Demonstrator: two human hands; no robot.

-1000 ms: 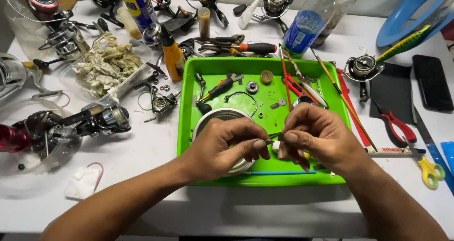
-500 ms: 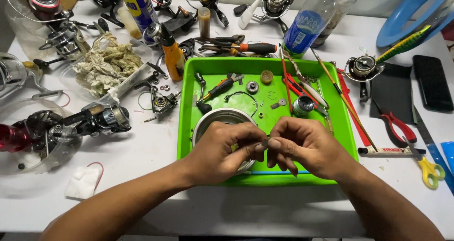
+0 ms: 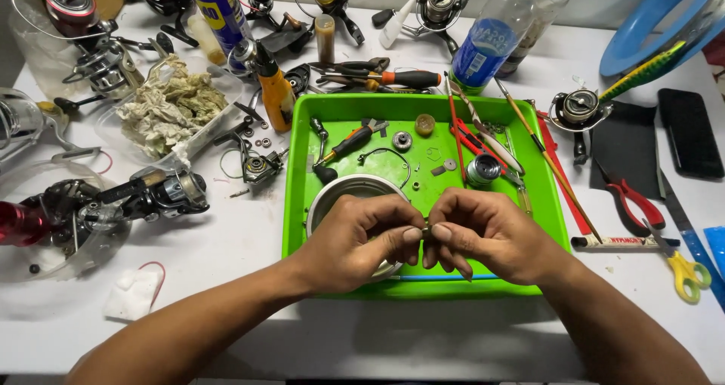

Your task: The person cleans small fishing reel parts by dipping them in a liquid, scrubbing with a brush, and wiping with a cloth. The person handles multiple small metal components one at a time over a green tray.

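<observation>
Left hand (image 3: 355, 241): over the tray's near half, thumb and forefinger pinched together on a tiny part (image 3: 426, 229); the other fingers curl under.
Right hand (image 3: 483, 234): just beside the left, fingertips meeting it at the same part; thumb and forefinger are closed on it from the other side.
Part: small and dark, held above the tray near its front edge; too small to tell its kind.
Tray (image 3: 302, 128): bright green, at the middle of the white table (image 3: 423, 340).
Tin (image 3: 340, 192): round, metal, in the tray's near left corner, partly under the left hand.
Screwdriver (image 3: 349, 143): black and orange, lying in the tray's far left part.
Spool (image 3: 482, 169): small, silver, right of tray centre, just beyond the right hand.
Rods (image 3: 521, 124): thin sticks and brushes crossing the tray's right side on a slant.
Bottle (image 3: 483, 45): clear plastic with a blue label, beyond the tray's far right corner.
Reel (image 3: 113, 200): black, near the table's left edge.
Pliers (image 3: 634, 200): red handles, right of the tray.
Scissors (image 3: 683, 268): yellow handles, near the table's right edge.
</observation>
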